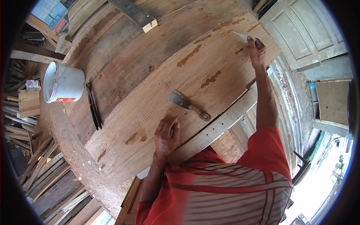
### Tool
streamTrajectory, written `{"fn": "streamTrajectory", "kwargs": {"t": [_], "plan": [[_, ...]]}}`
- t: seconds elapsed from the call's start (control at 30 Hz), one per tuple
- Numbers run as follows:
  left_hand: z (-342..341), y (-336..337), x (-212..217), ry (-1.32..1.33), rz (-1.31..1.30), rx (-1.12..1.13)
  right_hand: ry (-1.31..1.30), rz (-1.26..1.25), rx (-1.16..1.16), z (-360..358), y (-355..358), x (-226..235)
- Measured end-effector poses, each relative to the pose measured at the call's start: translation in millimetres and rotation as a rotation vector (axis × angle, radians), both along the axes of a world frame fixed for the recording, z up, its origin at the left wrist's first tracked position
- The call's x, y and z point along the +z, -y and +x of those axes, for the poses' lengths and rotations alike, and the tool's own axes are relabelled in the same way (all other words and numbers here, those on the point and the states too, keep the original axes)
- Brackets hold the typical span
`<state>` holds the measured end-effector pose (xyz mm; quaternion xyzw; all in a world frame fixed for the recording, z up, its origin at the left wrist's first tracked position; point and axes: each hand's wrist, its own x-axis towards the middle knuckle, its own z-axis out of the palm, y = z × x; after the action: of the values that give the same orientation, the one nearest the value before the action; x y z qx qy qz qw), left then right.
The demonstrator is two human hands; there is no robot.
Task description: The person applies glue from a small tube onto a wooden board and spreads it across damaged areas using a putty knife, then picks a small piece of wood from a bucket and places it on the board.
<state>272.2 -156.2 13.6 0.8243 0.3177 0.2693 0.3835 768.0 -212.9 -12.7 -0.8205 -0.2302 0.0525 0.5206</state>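
Note:
My right hand (257,52) is closed round a small white squeeze bottle (244,37) at the far right of a wide wooden panel (161,97). The bottle's thin pointed nozzle aims left, low over the wood; whether it touches cannot be told. Beside the near edge, my left hand (167,135) rests with fingers loosely bent and a little apart, nothing visible in them. Just beyond it lies a putty knife (189,106), its grey blade pointing away to the left and its wooden handle toward the near edge. Brown filler patches (211,79) dot the panel.
A white bucket (67,83) stands at the left, beside long black-handled pincers (93,107). A dark bar (133,15) lies across the far side. A pale strip with holes (221,122) borders the near edge. Wood offcuts (48,176) crowd the left; a panelled door (303,30) stands right.

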Motion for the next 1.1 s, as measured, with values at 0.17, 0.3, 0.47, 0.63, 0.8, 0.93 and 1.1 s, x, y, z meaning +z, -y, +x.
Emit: {"fn": "streamTrajectory", "kwargs": {"t": [0.17,0.3,0.47,0.63,0.8,0.93,1.1], "plan": [[0.6,0.1,1.1,0.001,-0.005,0.005,0.044,0.017,0.007,-2.2,-0.7,1.0],[-0.3,0.0,-1.0,-0.010,0.002,0.005,0.011,-0.008,0.024,-3.4,1.0,2.5],[-0.2,0.3,-1.0,-0.004,0.000,0.010,0.021,0.032,0.030,-5.8,-0.6,2.8],[0.7,0.2,1.1,-0.004,-0.001,0.006,-0.012,0.026,0.051,-2.9,1.8,-0.1],[0.9,0.5,1.3,-0.006,0.018,0.007,-0.042,0.064,0.059,-8.1,-0.3,1.8],[1.0,-0.2,0.3,-0.011,0.022,0.003,-0.029,0.046,0.072,-6.1,1.8,1.0],[1.6,0.1,1.2,-0.015,0.012,0.002,-0.011,0.010,0.075,-2.4,4.5,-0.8]]}}
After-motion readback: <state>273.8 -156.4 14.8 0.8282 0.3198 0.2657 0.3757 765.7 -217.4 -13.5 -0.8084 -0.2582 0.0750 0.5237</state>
